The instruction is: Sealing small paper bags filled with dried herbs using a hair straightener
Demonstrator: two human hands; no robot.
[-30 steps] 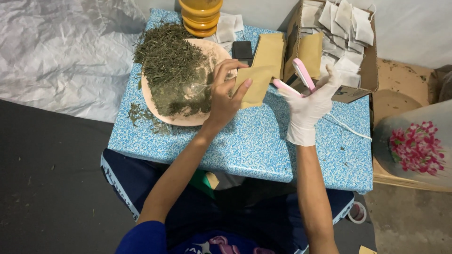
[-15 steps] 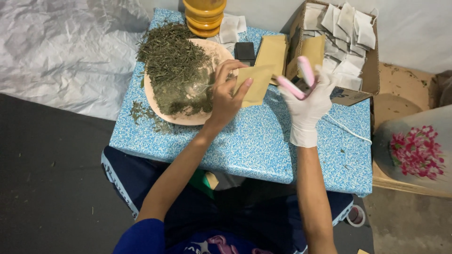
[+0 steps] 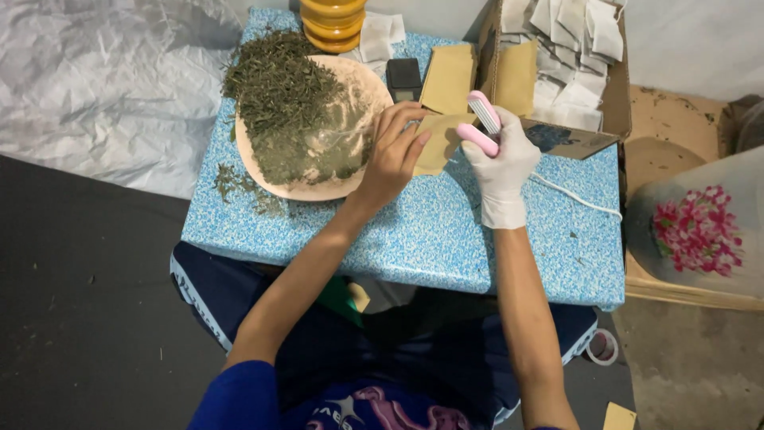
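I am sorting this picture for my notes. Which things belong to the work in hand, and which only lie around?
In use:
- left hand holding a brown paper pouch
- gloved right hand holding a pink sealer
- plate of dried leaves

Lying about:
- cardboard box of white bags
- yellow jar
- black block
- spare pouches

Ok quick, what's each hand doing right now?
Left hand: bare, closed on a tan paper packet.
Right hand: gloved, closed on a pink clamp-like tool, its arms apart at the packet's edge.
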